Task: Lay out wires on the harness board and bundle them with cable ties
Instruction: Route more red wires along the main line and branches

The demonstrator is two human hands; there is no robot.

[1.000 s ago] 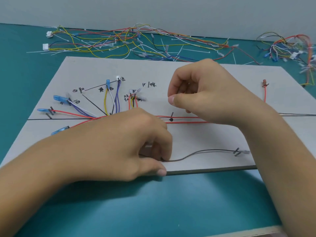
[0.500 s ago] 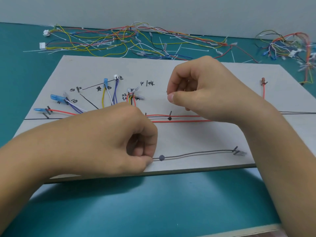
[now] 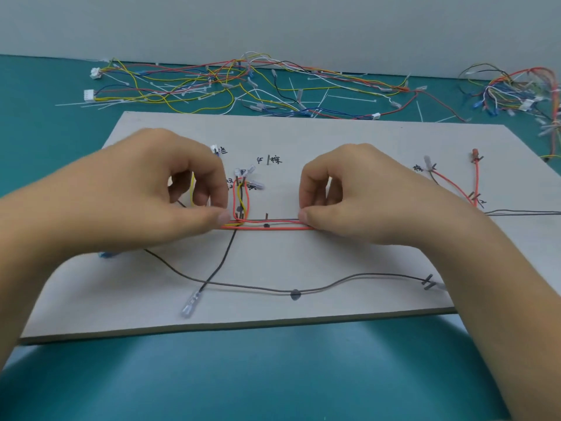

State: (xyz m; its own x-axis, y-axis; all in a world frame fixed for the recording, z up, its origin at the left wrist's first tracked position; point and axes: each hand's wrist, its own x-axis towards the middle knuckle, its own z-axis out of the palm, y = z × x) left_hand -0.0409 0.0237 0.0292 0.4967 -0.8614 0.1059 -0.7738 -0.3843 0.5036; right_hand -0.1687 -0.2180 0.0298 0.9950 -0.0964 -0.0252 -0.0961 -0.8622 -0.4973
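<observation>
The red wire bundle [image 3: 273,227] lay across the middle of the harness board [image 3: 334,141]. The left hand [image 3: 170,202] pinched its 9 o'clock end and the right hand [image 3: 349,199] its 3 o'clock end. The left hand hid the branches behind it. A grey wire [image 3: 349,279] sagged at 6 o'clock, and loose wires [image 3: 243,83] sprawled at 12.

Teal tabletop [image 3: 273,375]; plain grey wall [image 3: 273,22] behind.

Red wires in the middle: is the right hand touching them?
Touching. The head view shows the right hand pinching the red wires at their right end, thumb tip down on them.
</observation>
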